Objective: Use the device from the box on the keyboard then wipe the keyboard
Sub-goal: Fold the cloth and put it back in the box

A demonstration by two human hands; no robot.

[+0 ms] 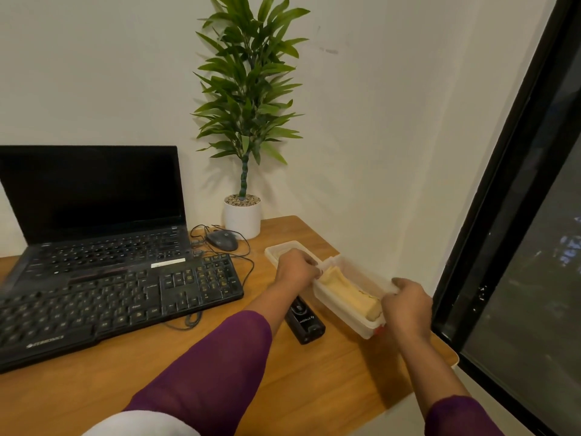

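The left hand (297, 269) and right hand (405, 305) clasp the box (361, 329) rim near the desk's (314, 388) right edge. The device (305, 320) lies alongside.

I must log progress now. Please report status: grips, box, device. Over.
Left grip and right grip hold ends of clear plastic rectangular box. Folded yellow cloth inside; black oblong device lies on wooden table beside it. Black keyboard uncovered.

Left grip (297, 269), right grip (405, 306) hold box (361, 328); yellow cloth (349, 291) inside; device (305, 319) alongside.
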